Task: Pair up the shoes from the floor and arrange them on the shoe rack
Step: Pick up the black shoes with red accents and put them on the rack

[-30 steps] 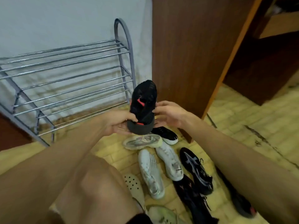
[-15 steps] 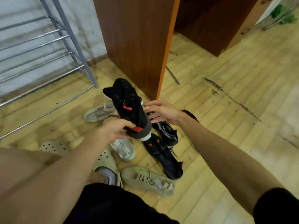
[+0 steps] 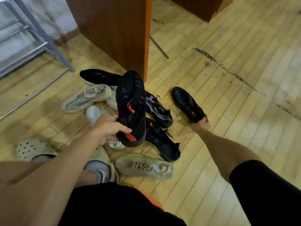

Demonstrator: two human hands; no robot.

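Note:
My left hand (image 3: 107, 129) grips the heel of a black shoe with red accents (image 3: 132, 106), held up over the pile with its toe pointing away. My right hand (image 3: 201, 123) grips the heel end of a matching black shoe with a red mark (image 3: 187, 103) lying on the floor to the right. Several loose shoes lie between: a black shoe with a green mark (image 3: 97, 76), a grey-beige sneaker (image 3: 84, 97), a white sneaker (image 3: 96, 113), a black and white sneaker (image 3: 158, 110), a black sneaker (image 3: 161, 141) and a pale green-laced sneaker (image 3: 145, 165). The grey metal shoe rack (image 3: 40, 36) stands at the upper left.
A brown wooden cabinet panel (image 3: 117, 30) rises just behind the pile. My feet in beige perforated clogs (image 3: 31, 148) stand at the lower left. Yellow wooden floor (image 3: 228, 111) stretches to the right.
My view swung down and right, away from the rack. My right hand let go of the held shoe, reached right and took hold of the matching black shoe on the floor.

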